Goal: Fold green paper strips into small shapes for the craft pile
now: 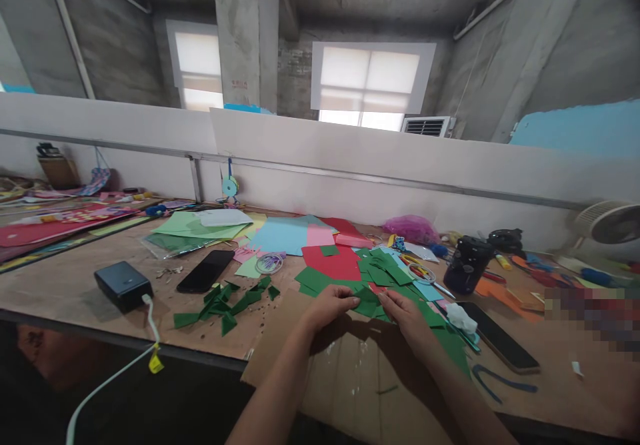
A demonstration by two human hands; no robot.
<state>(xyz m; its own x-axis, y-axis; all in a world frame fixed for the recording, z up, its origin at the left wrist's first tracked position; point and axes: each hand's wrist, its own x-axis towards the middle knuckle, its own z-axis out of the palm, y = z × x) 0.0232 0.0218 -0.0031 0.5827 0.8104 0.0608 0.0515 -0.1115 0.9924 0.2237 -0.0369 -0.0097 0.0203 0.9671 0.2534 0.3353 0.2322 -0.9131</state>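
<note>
Green paper [368,300] is pinched in the fingertips of left hand [329,307] and right hand [403,313], over the cardboard [345,385] near its far edge; uneven pressure could crease it crookedly, I'd guess, and a stray nudge could scatter green scraps [229,324] left of the cardboard.

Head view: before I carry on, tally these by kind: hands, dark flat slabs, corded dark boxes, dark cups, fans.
Left hand and right hand: 2
Left slab and right slab, dark and flat: 2
Corded dark box: 1
Dark cup: 1
Fan: 1
Total: 7
</note>
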